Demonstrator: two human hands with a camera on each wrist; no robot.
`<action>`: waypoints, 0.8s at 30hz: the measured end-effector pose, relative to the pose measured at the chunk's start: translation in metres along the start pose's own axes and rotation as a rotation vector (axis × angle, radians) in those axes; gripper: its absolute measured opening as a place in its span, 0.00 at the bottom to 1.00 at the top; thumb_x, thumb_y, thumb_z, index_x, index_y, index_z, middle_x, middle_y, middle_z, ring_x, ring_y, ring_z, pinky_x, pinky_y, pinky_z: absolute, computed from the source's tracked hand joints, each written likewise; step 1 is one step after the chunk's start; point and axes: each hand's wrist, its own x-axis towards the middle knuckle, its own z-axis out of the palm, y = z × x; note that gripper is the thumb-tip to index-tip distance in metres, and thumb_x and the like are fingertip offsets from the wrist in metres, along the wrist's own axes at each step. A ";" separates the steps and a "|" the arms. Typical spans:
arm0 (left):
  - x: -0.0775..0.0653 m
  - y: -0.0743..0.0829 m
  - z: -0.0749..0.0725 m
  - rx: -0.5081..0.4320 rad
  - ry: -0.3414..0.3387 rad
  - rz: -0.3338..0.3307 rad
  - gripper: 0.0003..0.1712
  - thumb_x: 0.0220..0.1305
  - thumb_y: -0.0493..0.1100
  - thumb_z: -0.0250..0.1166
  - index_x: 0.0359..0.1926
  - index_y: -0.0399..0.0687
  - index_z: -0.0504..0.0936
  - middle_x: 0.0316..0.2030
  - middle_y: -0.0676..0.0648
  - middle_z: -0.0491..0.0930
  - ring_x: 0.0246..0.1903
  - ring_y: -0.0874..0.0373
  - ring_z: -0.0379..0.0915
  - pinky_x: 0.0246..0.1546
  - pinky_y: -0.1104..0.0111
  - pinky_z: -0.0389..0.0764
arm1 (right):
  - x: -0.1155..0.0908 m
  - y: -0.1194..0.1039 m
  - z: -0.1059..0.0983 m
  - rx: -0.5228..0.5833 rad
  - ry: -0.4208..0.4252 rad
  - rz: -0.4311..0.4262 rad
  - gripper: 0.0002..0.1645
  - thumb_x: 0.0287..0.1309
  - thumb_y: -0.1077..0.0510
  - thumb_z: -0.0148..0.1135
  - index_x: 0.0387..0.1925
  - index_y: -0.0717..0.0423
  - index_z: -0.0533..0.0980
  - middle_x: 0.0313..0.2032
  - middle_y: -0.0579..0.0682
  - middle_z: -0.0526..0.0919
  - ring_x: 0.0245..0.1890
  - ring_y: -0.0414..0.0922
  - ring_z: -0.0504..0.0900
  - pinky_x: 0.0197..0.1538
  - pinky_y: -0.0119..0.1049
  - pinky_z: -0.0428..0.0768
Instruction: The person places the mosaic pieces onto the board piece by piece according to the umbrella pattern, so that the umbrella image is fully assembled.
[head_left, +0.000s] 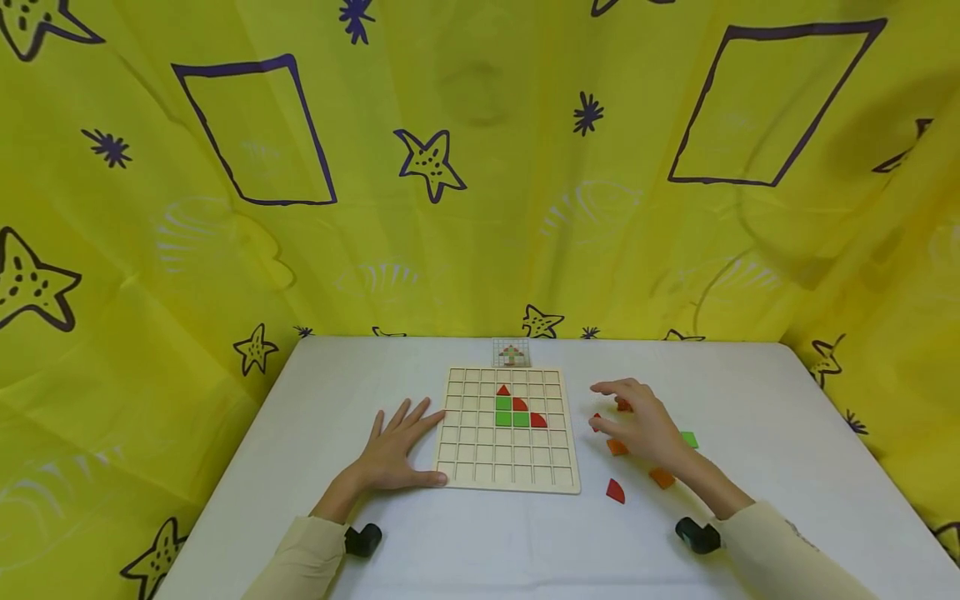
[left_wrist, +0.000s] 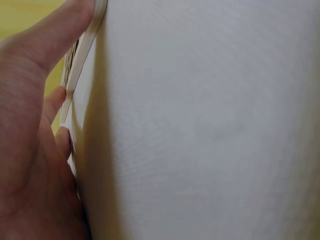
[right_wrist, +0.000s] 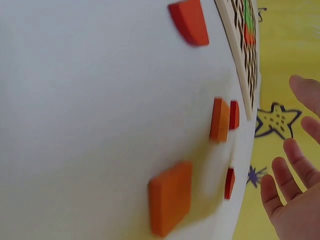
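Note:
A wooden grid board (head_left: pixel 480 467) lies on the white table, holding a red triangle (head_left: pixel 503 391), several green squares (head_left: pixel 504 404) and red quarter-circles (head_left: pixel 538 420). My left hand (head_left: pixel 393 454) spreads its fingers along the board's left side. Its thumb and a fingertip touch the edge; in the left wrist view the thumb (left_wrist: pixel 60 35) presses against the rim. My right hand (head_left: pixel 641 429) hovers over loose pieces right of the board, fingers relaxed and holding nothing. Around it lie orange pieces (head_left: pixel 662 478), a green piece (head_left: pixel 689 439) and red pieces, including a quarter-circle (head_left: pixel 615 491), partly covered by the hand in places.
A small pattern card (head_left: pixel 512 353) with a coloured grid picture stands or lies just behind the board. Behind the table (head_left: pixel 337 375) hangs a yellow curtain (head_left: pixel 480 250) with drawn stars. In the right wrist view, an orange piece (right_wrist: pixel 171 197) is nearest the camera.

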 end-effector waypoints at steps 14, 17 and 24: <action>-0.001 0.000 -0.001 -0.004 0.003 0.000 0.60 0.50 0.74 0.73 0.80 0.60 0.61 0.81 0.45 0.48 0.80 0.37 0.33 0.71 0.31 0.29 | -0.045 0.031 -0.049 -0.082 0.150 0.060 0.29 0.60 0.57 0.75 0.61 0.60 0.78 0.53 0.60 0.80 0.48 0.54 0.75 0.45 0.31 0.74; -0.001 0.001 -0.002 -0.012 0.003 0.003 0.60 0.50 0.73 0.74 0.80 0.59 0.61 0.81 0.44 0.48 0.80 0.37 0.32 0.71 0.31 0.29 | -0.052 0.036 -0.054 -0.085 0.165 0.097 0.29 0.61 0.56 0.75 0.61 0.60 0.78 0.52 0.62 0.80 0.48 0.55 0.76 0.44 0.29 0.73; -0.002 0.002 -0.003 -0.014 0.011 0.014 0.60 0.50 0.72 0.74 0.79 0.58 0.62 0.81 0.43 0.49 0.80 0.36 0.33 0.70 0.30 0.30 | -0.062 0.043 -0.053 -0.104 0.177 0.151 0.29 0.59 0.55 0.76 0.59 0.61 0.79 0.51 0.62 0.80 0.46 0.56 0.77 0.42 0.28 0.73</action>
